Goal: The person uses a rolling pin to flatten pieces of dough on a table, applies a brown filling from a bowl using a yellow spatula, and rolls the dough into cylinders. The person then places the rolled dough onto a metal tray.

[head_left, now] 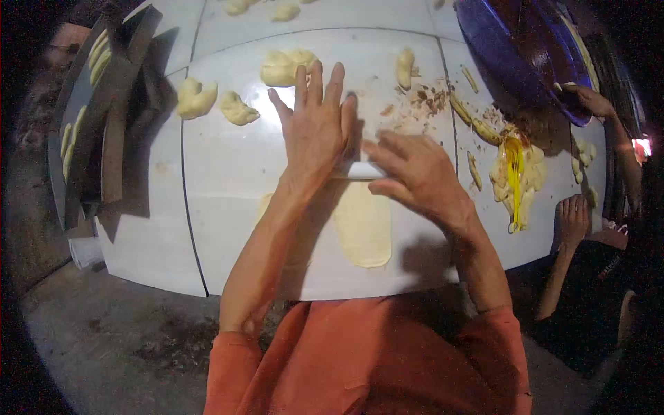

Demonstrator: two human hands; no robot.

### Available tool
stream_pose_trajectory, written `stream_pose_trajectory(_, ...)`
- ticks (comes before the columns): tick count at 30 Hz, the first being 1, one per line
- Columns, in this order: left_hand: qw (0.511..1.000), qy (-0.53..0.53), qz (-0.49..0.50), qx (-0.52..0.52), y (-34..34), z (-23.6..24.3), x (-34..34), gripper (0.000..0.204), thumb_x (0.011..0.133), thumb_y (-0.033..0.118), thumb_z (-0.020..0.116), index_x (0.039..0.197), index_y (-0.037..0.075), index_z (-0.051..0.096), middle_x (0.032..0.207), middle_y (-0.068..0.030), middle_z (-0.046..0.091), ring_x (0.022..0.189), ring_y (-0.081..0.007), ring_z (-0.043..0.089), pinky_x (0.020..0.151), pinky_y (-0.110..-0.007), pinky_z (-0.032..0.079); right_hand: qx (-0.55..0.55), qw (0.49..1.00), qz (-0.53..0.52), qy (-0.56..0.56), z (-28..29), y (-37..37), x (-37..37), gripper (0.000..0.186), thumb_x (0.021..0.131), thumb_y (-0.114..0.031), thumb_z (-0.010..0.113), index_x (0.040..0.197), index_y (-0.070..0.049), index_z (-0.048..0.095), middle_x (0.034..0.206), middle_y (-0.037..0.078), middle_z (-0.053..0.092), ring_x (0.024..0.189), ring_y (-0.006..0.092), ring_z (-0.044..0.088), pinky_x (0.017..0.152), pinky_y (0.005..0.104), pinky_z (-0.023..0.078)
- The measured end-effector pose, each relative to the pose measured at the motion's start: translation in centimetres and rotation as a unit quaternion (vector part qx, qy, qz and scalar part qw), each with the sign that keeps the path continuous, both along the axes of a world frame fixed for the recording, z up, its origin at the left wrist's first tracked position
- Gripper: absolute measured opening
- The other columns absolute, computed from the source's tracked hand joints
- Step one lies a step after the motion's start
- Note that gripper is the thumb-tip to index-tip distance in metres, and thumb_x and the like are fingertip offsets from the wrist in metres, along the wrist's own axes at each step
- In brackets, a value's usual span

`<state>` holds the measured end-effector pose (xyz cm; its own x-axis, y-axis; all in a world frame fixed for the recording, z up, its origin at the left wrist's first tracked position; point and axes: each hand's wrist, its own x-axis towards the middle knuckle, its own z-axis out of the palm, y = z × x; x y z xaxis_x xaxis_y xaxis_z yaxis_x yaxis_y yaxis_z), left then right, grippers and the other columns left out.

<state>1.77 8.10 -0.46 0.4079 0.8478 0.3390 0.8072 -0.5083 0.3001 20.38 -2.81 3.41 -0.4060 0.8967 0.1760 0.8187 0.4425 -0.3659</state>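
Observation:
A white rolling pin lies across the far end of a flat, oblong sheet of dough in front of me. My right hand is closed about its right end, fingers slightly blurred. With fingers stretched and spread, my left hand is over the table, its palm near the pin's left end; whether it touches the pin is hidden. Its fingertips reach the edge of a lump of dough. Another flattened dough piece is mostly covered by my left forearm.
More dough lumps dot the white table. Brown shreds lie far right, with a yellow tool on dough beyond. At right are a blue basin and a co-worker's hands. A tray rack stands left.

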Motion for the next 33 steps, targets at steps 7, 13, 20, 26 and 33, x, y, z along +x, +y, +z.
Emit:
stream_pose_trajectory(7, 0.991, 0.067, -0.110, -0.048, -9.6, 3.0, -4.9, 0.049, 0.100, 0.023, 0.060, 0.145, 0.006, 0.052, 0.151, -0.0159, 0.051, 0.145, -0.0371, 0.040, 0.117, -0.070, 0.019, 0.065, 0.972, -0.217, -0.063, -1.1, -4.6, 0.7, 0.053, 0.089, -0.029, 0.074, 0.138, -0.012, 0.061, 0.122, 0.010, 0.064, 0.108, 0.0264, 0.060, 0.090, 0.0445, 0.047)
stream_pose_trajectory(13, 0.965, 0.151, -0.136, -0.164, -14.6, 1.8, -4.7, 0.079, 0.099, 0.045, 0.055, 0.160, 0.002, 0.028, 0.167, -0.0181, 0.028, 0.156, -0.0357, 0.022, 0.119, -0.073, 0.007, -0.018, 0.997, -0.037, -0.059, -2.0, -7.8, -3.1, 0.073, 0.094, -0.057, 0.060, 0.147, -0.008, 0.052, 0.155, 0.013, 0.048, 0.148, 0.0316, 0.038, 0.122, 0.0599, 0.022)
stream_pose_trajectory(20, 0.954, 0.129, -0.194, -0.189, -21.5, 3.1, -7.6, 0.082, 0.095, 0.056, 0.058, 0.155, 0.003, 0.040, 0.163, -0.0184, 0.036, 0.152, -0.0330, 0.031, 0.116, -0.073, 0.015, -0.105, 0.994, 0.018, -0.013, -0.4, -14.6, -4.5, 0.082, 0.093, -0.062, 0.057, 0.152, -0.006, 0.046, 0.161, 0.016, 0.040, 0.152, 0.0331, 0.033, 0.120, 0.0708, 0.013)
stream_pose_trajectory(26, 0.946, 0.162, -0.165, -0.225, -24.3, 3.2, -7.8, 0.086, 0.093, 0.061, 0.057, 0.155, 0.004, 0.040, 0.163, -0.0162, 0.037, 0.151, -0.0292, 0.035, 0.115, -0.074, 0.019, -0.130, 0.986, -0.027, -0.100, -1.4, -18.3, -2.9, 0.084, 0.094, -0.067, 0.052, 0.153, -0.008, 0.045, 0.162, 0.013, 0.039, 0.150, 0.0299, 0.036, 0.118, 0.0735, 0.015)
stream_pose_trajectory(33, 0.958, 0.176, -0.084, -0.210, -21.7, 4.0, -12.0, 0.083, 0.097, 0.053, 0.060, 0.158, 0.003, 0.034, 0.164, -0.0182, 0.034, 0.153, -0.0358, 0.029, 0.121, -0.070, 0.008, 0.070, 0.954, -0.284, 0.069, 0.2, -15.5, 3.6, 0.040, 0.090, -0.020, 0.074, 0.124, -0.003, 0.064, 0.119, 0.015, 0.069, 0.109, 0.0334, 0.066, 0.092, 0.0458, 0.050)
